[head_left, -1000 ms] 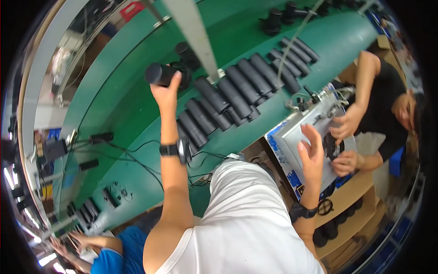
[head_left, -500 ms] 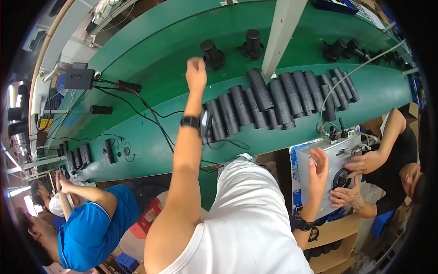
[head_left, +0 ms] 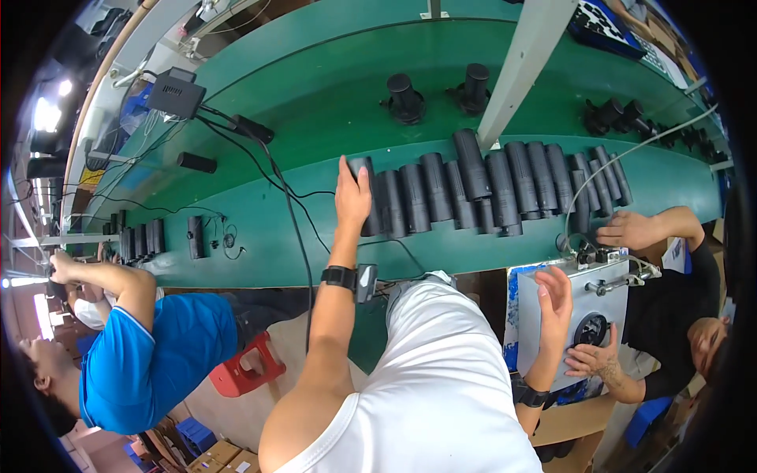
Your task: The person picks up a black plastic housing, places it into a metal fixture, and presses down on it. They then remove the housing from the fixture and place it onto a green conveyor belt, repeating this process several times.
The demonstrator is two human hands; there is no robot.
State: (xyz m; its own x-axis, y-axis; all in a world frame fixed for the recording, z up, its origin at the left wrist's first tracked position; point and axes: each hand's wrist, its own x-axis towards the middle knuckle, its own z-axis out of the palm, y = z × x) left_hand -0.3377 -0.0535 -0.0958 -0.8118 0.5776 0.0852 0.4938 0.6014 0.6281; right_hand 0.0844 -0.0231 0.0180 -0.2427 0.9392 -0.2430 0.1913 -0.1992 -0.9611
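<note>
My left hand (head_left: 352, 197) is at the left end of a row of ribbed black cylinders (head_left: 435, 188) lying on the green bench. Its thumb and fingers sit on either side of the leftmost black cylinder (head_left: 371, 223), whose end shows between them. My right hand (head_left: 555, 303) is held up, fingers apart and nothing in it, in front of a grey metal fixture box (head_left: 538, 272) with a round black part (head_left: 590, 328) on its face.
At right, a co-worker in black has one hand (head_left: 595, 361) by the round part and another (head_left: 629, 229) near the cylinders. Black flanged parts (head_left: 404, 102) stand farther back beside a metal post (head_left: 524, 67). Cables (head_left: 277, 169) cross the bench. Another person in blue (head_left: 162, 355) works at left.
My left hand has come down from near the flanged parts onto the leftmost cylinder. The co-worker's one hand has moved from the round part to the bench. My right hand stays raised.
</note>
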